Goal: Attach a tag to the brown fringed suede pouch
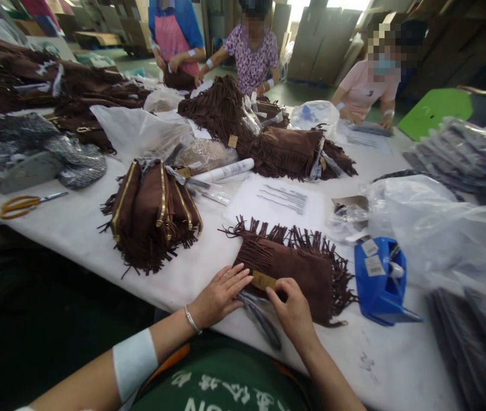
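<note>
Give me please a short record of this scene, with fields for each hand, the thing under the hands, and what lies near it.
left hand: flat on the near left end of the brown fringed bag, fingers spread
right hand: fingertips at a small tan tag on the bag's near edge
bag: lies flat on the white table, fringe along its far and right sides
right of bag: blue tool
left of bag: pile of brown bags with gold zips; orange scissors
beyond bag: printed sheet
far side: three people at work
</note>
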Available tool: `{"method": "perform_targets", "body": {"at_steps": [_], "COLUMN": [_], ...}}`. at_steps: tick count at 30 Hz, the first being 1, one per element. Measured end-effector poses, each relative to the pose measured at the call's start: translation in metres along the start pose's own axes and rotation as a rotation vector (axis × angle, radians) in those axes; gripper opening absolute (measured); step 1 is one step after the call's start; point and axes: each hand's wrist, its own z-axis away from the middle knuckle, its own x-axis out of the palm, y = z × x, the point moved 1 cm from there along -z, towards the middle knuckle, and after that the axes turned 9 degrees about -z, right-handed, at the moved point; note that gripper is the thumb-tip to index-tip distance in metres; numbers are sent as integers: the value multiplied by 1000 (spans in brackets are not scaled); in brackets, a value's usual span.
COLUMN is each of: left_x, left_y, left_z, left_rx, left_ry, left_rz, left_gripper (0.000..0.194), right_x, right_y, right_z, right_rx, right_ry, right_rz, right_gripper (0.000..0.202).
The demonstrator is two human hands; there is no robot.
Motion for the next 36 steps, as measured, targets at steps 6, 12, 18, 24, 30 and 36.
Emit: {"method": "perform_targets", "body": {"at_steps": [6,12,18,24,30,36], "left_x": [-5,11,21,31,32,12], "left_y": [21,34,27,22,19,33], "left_z": [-24,-35,-45,-57,-60,-53], "left_rx": [-6,39,169,274,318,185], "left_ry": [-115,-36,13,150,232,162], "left_rz": [-168,-348,-312,-301,-263,-115], "left_gripper": [78,55,44,36,33,42], "right_x": [-5,-55,-76,-72,-82,-57], "right_y": [5,37,69,56,49,37], "right_z": [-6,31,65,59,92,104], "right_rx": [-19,-48,377,441,536,728], "right_ry": [46,373,413,370,491,13], "right_rz": [71,143,-201,-431,-699,-1351], "right_gripper": [18,42,53,54,51,74]}}
